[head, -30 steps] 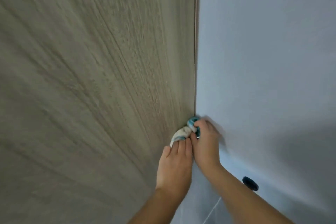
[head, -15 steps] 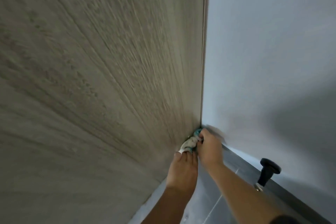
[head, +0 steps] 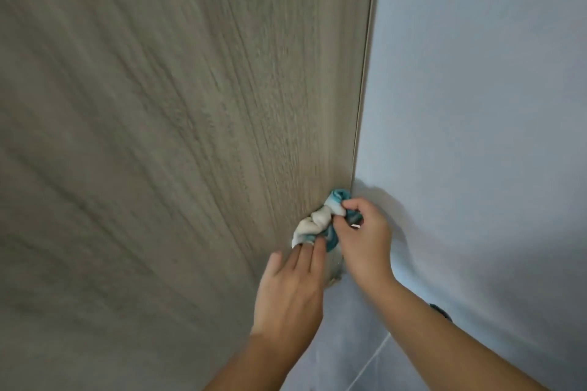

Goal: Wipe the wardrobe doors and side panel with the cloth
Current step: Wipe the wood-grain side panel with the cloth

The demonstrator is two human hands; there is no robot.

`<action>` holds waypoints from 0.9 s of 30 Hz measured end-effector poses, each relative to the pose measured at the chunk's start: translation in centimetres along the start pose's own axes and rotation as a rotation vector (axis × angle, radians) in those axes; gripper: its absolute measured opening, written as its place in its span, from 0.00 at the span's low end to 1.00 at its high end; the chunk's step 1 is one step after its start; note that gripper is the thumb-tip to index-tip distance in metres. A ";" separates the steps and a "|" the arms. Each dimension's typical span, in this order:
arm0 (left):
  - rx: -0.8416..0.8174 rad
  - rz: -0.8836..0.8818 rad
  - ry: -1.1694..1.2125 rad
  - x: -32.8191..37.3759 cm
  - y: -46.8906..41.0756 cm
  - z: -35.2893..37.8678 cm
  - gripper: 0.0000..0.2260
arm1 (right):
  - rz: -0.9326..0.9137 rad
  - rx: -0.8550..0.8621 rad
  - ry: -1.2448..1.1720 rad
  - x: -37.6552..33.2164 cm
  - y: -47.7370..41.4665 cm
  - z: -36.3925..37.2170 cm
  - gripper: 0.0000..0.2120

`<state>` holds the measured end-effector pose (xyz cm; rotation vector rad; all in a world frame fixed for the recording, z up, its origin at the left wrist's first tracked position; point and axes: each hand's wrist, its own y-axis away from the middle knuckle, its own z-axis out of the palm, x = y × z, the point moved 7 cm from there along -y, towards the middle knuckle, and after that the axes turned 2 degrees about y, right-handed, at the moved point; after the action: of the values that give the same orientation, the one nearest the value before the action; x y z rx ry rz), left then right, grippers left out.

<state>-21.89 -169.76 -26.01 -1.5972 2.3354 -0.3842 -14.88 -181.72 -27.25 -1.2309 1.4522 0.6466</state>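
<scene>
cloth [head: 319, 223]: white and teal, bunched into a wad, pressed against the panel low down, just beside its far edge | grip: right hand [head: 365, 241] pinches the teal end, left hand [head: 292, 289] lays straight fingers on the white end | side panel [head: 190, 136]: grey-brown woodgrain, upright

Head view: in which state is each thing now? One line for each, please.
side panel: upright, its wood grain blurred.
cloth: bunched, against the side panel, by the wall.
right hand: grips the cloth.
left hand: fingers straight, tips touch the cloth.
</scene>
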 end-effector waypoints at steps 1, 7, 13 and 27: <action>0.042 -0.021 0.005 -0.4 -0.5 -2.1 0.26 | -0.047 0.006 -0.025 -2.2 -0.3 -0.4 0.12; 0.333 -0.119 -0.056 -3.0 -3.0 -16.1 0.23 | -0.338 0.053 -0.106 -17.4 -1.4 -2.7 0.10; 0.577 -0.195 -0.173 -6.4 -4.3 -29.0 0.20 | -0.511 0.089 -0.219 -31.0 -0.5 -4.3 0.10; 0.507 0.019 -0.380 -8.5 0.3 -29.7 0.10 | -0.406 -0.077 -0.122 -27.5 5.2 0.2 0.09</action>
<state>-30.48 -160.00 2.04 -1.2691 1.7867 -0.5584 -22.61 -170.53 -2.76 -1.4680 1.0423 0.4919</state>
